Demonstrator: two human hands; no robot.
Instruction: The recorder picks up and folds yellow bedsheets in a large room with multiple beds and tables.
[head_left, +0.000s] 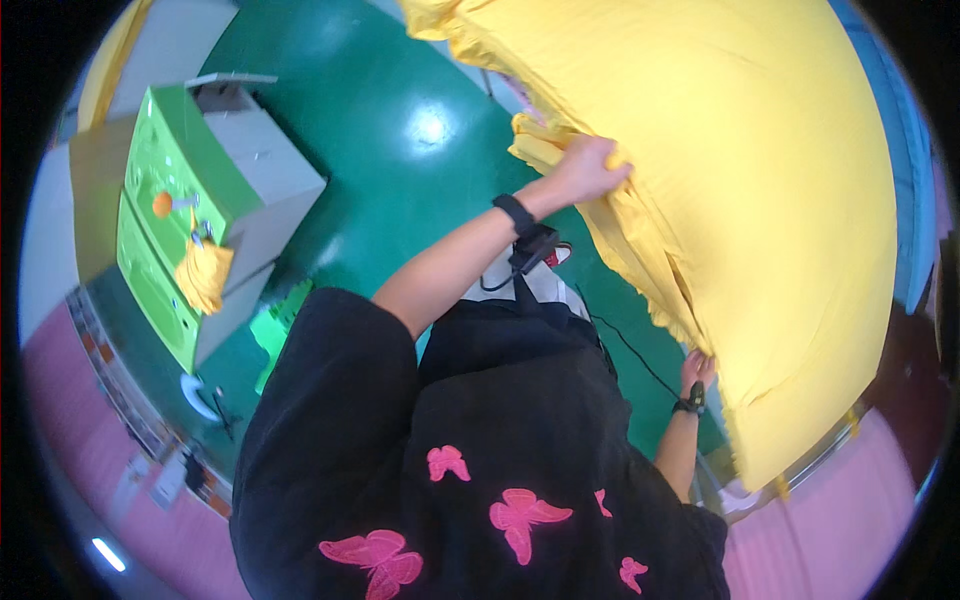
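Note:
A large yellow sheet [780,200] with a gathered, ruffled edge spreads over the right half of the head view. My left hand [588,170], with a black strap on its wrist, is closed round a bunched part of the edge. Lower down along the same edge is my right hand [698,370], also with a dark wrist strap. Its fingers pinch the hem and are partly hidden by the fabric. Between the two hands the edge hangs in loose folds. What lies beneath the sheet is mostly covered.
On the left stands a green-topped sink unit [165,215] with an orange round piece [162,205] and a draped yellow cloth [205,278]. A black cable [635,352] runs across the green floor [400,130]. Blue fabric [900,170] hangs at the far right.

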